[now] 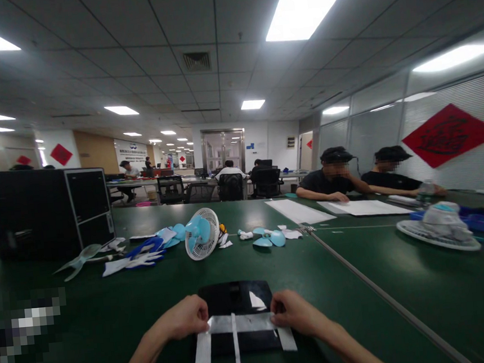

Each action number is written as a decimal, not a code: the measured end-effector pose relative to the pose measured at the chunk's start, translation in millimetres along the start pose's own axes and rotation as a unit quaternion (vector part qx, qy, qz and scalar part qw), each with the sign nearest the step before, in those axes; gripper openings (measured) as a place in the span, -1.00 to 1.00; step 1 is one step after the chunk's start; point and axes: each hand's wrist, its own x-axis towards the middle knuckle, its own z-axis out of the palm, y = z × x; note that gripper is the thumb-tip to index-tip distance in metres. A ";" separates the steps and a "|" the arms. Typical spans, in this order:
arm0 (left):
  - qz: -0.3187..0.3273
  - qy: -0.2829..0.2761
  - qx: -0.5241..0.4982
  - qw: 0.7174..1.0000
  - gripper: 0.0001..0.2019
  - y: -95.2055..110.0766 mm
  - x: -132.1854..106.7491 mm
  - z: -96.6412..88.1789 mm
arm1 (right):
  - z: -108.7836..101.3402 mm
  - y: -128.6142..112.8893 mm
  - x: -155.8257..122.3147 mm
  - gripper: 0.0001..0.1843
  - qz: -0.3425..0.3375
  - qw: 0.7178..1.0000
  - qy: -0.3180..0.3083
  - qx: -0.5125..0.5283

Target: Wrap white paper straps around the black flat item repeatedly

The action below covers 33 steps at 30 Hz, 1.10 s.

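A flat black plate lies on the green table right in front of me. Across it runs a whitish strip of tape, with two more strips hanging off the near edge. My left hand pinches the strip's left end, fingers closed. My right hand pinches its right end, fingers closed too. A short upright strip crosses the horizontal one between my hands.
A small white and blue fan, loose blue fan blades and gloves lie farther back. A black computer case stands at left. Two seated people work at the far right beside white sheets; a fan part lies at right.
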 end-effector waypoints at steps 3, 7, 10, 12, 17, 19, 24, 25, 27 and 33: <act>0.005 0.023 0.039 0.999 -0.84 -0.4 0.7 0.5 | 0.0 -2.2 -1.1 -0.80 0.003 1.000 0.009 -0.015; 0.055 0.044 0.073 0.995 -0.82 0.2 -0.3 3.1 | -0.5 -8.0 -3.4 -0.79 0.008 1.000 0.018 -0.022; 0.140 0.026 0.062 0.988 -0.71 7.7 -2.8 8.6 | 0.1 -12.0 -4.2 -0.81 -0.005 0.999 0.026 -0.035; 0.182 0.011 0.053 0.982 -0.64 14.1 -3.9 13.1 | 0.9 -13.3 -4.0 -0.84 -0.013 0.999 0.017 -0.039; 0.205 -0.002 0.060 0.977 -0.61 20.2 -2.1 19.4 | 1.3 -18.2 -5.9 -0.86 -0.015 0.997 0.008 -0.069; 0.201 -0.001 0.060 0.978 -0.61 18.2 -0.2 19.8 | 2.1 -25.4 -9.5 -0.85 -0.030 0.995 0.019 -0.095; 0.214 -0.004 0.064 0.975 -0.60 14.4 3.4 19.7 | 19.0 -56.1 -21.7 -0.72 -0.186 0.974 0.032 -0.121; 0.217 -0.006 0.063 0.974 -0.61 14.3 3.6 19.8 | 25.1 -61.6 -23.1 -0.70 -0.214 0.968 0.024 -0.127; 0.222 -0.006 0.058 0.973 -0.62 14.4 4.1 20.2 | 38.1 -69.1 -23.6 -0.70 -0.243 0.958 0.011 -0.150; 0.224 -0.004 0.039 0.974 -0.65 11.8 7.2 22.6 | 62.9 -67.7 -15.1 -0.69 -0.248 0.945 0.042 -0.208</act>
